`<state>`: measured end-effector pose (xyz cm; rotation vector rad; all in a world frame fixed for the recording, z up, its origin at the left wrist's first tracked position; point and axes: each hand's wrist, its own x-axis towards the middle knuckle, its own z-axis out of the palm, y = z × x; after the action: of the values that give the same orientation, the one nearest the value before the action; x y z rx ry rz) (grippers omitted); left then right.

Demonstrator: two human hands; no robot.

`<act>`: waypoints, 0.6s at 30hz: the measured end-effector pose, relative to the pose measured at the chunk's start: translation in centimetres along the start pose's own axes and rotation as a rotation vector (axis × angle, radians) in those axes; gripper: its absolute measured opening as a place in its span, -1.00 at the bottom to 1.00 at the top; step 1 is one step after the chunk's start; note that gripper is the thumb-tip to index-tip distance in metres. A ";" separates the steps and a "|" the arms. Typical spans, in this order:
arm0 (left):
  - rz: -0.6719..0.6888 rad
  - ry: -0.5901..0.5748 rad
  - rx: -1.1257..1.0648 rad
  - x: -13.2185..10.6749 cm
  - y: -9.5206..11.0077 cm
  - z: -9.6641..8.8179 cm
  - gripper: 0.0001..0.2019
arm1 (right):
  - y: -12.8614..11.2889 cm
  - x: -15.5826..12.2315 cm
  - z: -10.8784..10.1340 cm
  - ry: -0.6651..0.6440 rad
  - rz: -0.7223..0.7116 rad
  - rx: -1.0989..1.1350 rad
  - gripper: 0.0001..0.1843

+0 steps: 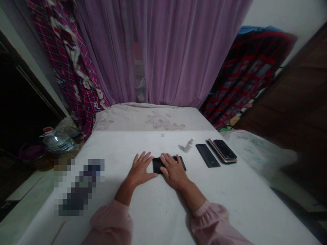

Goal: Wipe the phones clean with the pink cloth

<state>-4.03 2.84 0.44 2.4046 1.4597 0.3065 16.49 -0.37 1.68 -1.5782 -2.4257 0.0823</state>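
Note:
A black smartphone (156, 166) lies flat and crosswise on the white-covered table. Over its right part rests my right hand (174, 170), fingers stretched out across the dark surface; what is under the palm is hidden. My left hand (140, 170) lies at the phone's left end, fingers spread, with the thumb close to its lower left corner. Whether the left thumb touches the phone I cannot tell. Beyond my right hand stands a small white spray bottle (189, 145).
Right of the bottle lie a dark phone-shaped panel (207, 155) and a stack of phones (224, 150). A tiny pale piece (162, 135) sits farther back on the table (158, 211). A blurred-out patch (81, 187) covers something at left. Purple curtains (173, 51) hang behind; a water jug (57, 139) stands left.

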 end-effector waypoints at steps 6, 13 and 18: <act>0.012 0.022 -0.005 0.0 -0.4 0.6 -0.27 | -0.5 -4.1 0.0 -0.021 -0.169 0.033 -0.42; 0.016 -0.006 -0.006 0.1 -0.3 0.3 -0.27 | 1.5 -3.6 -0.5 -0.044 -0.056 -0.005 -0.45; 0.011 -0.020 0.000 0.0 -0.4 0.2 -0.27 | 0.8 -0.9 -0.7 -0.046 0.024 -0.009 -0.47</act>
<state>-4.25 3.00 0.08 2.4101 1.4383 0.2839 17.68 -0.94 2.03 -1.6268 -2.4449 0.1131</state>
